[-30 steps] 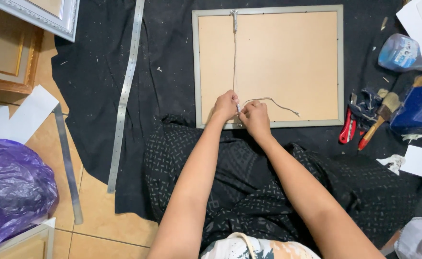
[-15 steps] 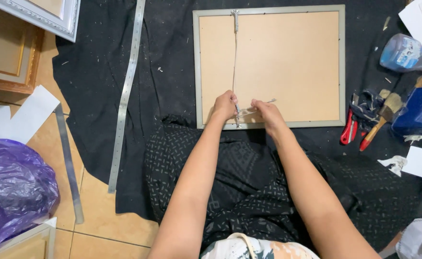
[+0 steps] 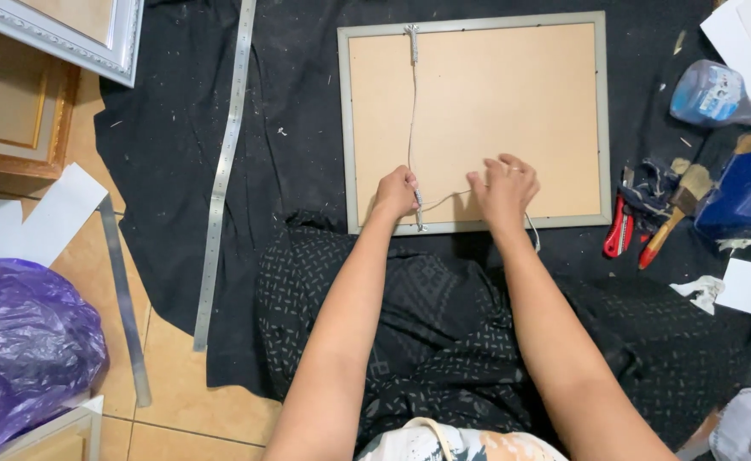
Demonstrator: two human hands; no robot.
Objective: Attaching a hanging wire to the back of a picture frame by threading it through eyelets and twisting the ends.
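Below, the left hand [image 3: 397, 192] pinches a cord [image 3: 411, 111] at the frame [image 3: 478, 102] back's lower edge; the right hand [image 3: 505, 186] rests spread just beside.

I have only one view, from the camera worn on the person's head, and it looks almost straight down at the floor in front of the seated body. The forearms enter from the bottom edge and run up to the left hand [image 3: 397, 193] and right hand [image 3: 503, 186], so the person's own left falls on the picture's left. The picture frame [image 3: 474, 121] lying face down fills the upper middle, close enough to show its cord clearly. The view is wide (it takes in the purple bag [image 3: 25, 341] at lower left and the blue tool [image 3: 747, 188] at right). No second view overlaps it.
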